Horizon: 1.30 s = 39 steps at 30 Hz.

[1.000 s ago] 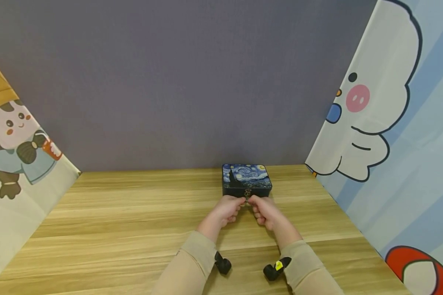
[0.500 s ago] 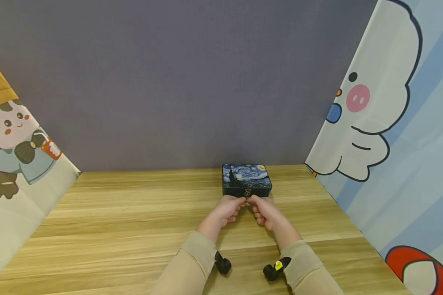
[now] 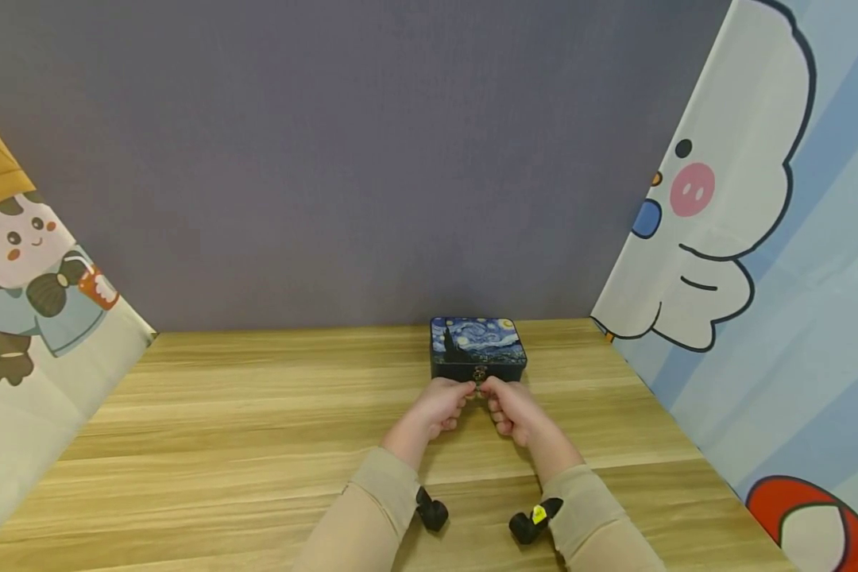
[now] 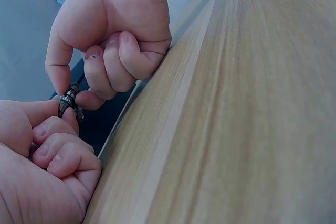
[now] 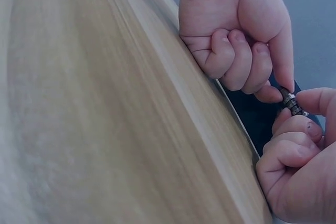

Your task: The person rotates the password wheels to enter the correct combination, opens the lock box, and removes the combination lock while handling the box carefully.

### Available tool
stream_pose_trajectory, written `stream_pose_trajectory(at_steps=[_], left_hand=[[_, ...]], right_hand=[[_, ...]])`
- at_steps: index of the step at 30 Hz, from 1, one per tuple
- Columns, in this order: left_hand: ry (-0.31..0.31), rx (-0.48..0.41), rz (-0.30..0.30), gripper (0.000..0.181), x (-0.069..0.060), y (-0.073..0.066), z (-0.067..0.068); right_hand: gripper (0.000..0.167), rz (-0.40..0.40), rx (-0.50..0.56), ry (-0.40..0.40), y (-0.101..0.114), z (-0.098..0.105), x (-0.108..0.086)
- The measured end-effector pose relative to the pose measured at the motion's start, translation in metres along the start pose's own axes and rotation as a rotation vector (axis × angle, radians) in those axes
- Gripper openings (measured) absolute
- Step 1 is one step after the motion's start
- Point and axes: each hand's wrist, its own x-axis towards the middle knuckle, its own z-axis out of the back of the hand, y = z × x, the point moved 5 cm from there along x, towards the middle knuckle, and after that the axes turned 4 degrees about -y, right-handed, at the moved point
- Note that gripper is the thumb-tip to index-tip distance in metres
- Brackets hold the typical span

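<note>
A box with a starry blue painted lid (image 3: 477, 342) sits closed at the table's back edge, a brass-coloured clasp (image 3: 480, 372) on its front. At the clasp is a small metal cylinder with ringed bands (image 4: 69, 97), also visible in the right wrist view (image 5: 293, 102). My left hand (image 3: 436, 407) pinches one end between thumb and forefinger; my right hand (image 3: 518, 409) pinches the other. Both hands' remaining fingers are curled, resting low against the wooden table. The fingertips hide part of the cylinder, and how it joins the clasp cannot be told.
The wooden table (image 3: 257, 445) extends widely to both sides. A grey panel (image 3: 293, 159) rises behind the box. Cartoon-printed sheets hang at the left (image 3: 14, 445) and right (image 3: 815, 318). Small black devices (image 3: 432, 515) are fixed at the sleeve cuffs.
</note>
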Motion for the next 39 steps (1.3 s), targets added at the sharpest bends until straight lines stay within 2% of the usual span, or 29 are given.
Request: stream_pose_trajectory(at_steps=[25,39], left_hand=[[-0.011,0.001,0.002,0.035,-0.0011,-0.0011,0.0002],[-0.010,0.002,0.009,0.035,-0.0014,-0.0009,0.0007]], right_hand=[[0.018,-0.017,0.004,-0.004,-0.0007,-0.0010,0.0016],[0.028,-0.012,0.019,0.025,-0.0015,0.0004,0.0010]])
